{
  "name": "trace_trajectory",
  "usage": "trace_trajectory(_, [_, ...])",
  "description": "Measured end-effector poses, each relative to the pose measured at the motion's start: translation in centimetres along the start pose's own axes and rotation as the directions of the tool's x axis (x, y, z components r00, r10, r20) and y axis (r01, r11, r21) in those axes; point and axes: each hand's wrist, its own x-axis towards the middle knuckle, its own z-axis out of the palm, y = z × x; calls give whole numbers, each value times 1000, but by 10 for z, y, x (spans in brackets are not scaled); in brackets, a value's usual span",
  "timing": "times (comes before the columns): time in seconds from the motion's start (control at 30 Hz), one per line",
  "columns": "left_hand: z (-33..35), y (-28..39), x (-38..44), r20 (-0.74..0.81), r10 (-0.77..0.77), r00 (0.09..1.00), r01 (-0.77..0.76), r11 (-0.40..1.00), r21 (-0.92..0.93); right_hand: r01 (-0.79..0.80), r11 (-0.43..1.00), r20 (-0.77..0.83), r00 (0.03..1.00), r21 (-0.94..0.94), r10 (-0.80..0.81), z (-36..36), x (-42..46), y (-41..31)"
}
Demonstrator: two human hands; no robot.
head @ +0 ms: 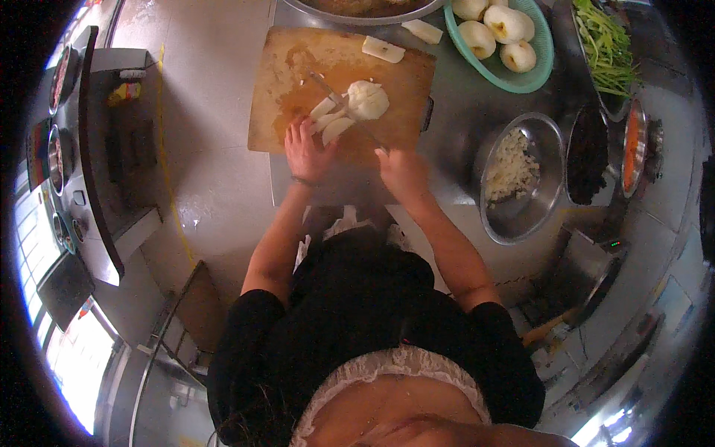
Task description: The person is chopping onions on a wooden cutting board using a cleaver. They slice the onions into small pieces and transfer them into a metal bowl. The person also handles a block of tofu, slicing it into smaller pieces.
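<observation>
On a wooden cutting board [335,56], my right hand [403,172] grips the handle of a knife [368,134]. Its thin blade slants away to the left, past a rounded pale peeled vegetable [368,100] that looks partly cut. Several pale slices [338,129] lie beside the blade, close to the board's middle. My left hand [307,151] is at the near left of these slices, fingertips touching or just beside them; whether it grips one is unclear. Another cut piece [383,50] rests near the board's far edge.
A green plastic basket [544,72] holds several peeled pale vegetables [508,25]. To the right, a steel bowl [550,207] contains white diced pieces [511,165]. Beyond it are chopped greens [606,50] and a dark heap [587,156]. A large metal basin [368,19] borders the board's far side.
</observation>
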Motion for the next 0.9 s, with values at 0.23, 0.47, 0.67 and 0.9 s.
trace_trajectory(0.23, [3, -3, 0, -67, 26, 997, -31, 996, -78, 157, 987, -160, 976, 25, -151, 11, 16, -5])
trace_trajectory(0.47, [-6, 1, 8, -55, 49, 997, -53, 996, -74, 38, 999, 27, 999, -5, -37, 25, 27, -4])
trace_trajectory(0.67, [-2, -8, -3, -12, -12, 1000, 10, 995, -95, 18, 1000, 69, 997, 20, -20, 16, 18, -25])
trace_trajectory(0.9, [-12, -6, 4, -50, 27, 998, -34, 991, -131, 210, 970, -156, 969, 119, -190, 29, 16, -17])
